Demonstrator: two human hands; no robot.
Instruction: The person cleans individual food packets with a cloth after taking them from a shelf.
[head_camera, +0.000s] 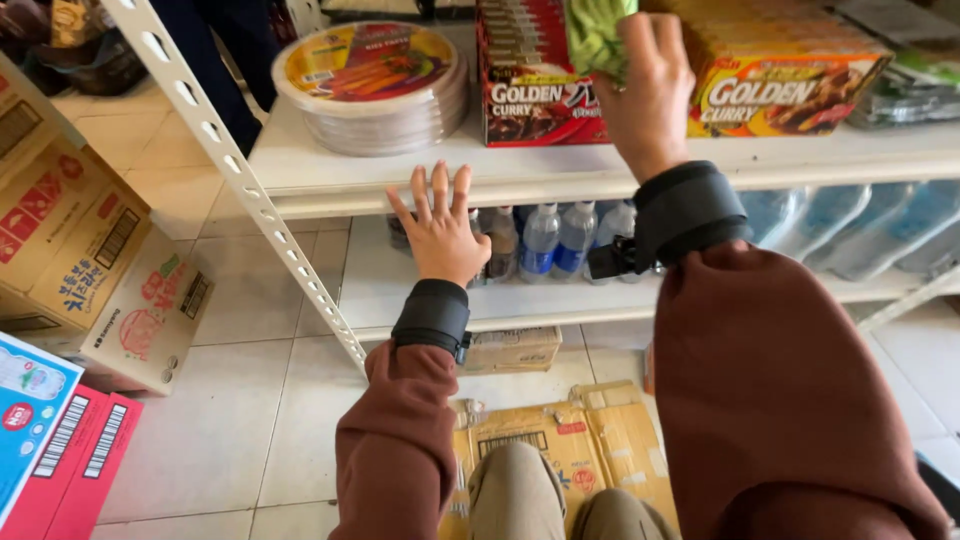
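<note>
Gripping a green cloth (597, 35), right hand (648, 95); left hand (440, 235) on shelf edge (340, 180).

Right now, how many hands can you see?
2. The left hand rests spread on the white shelf's edge; the right hand grips a green cloth higher up, between the boxes.

We count two hands, left (442, 232) and right (648, 88); one green cloth (595, 35); two stacks of flat curry boxes, one red (528, 70), one yellow (775, 65); one stack of round plastic-wrapped packs (370, 88); three clear plastic bottles with blue labels (560, 240); two printed cardboard cartons (85, 260).
</note>
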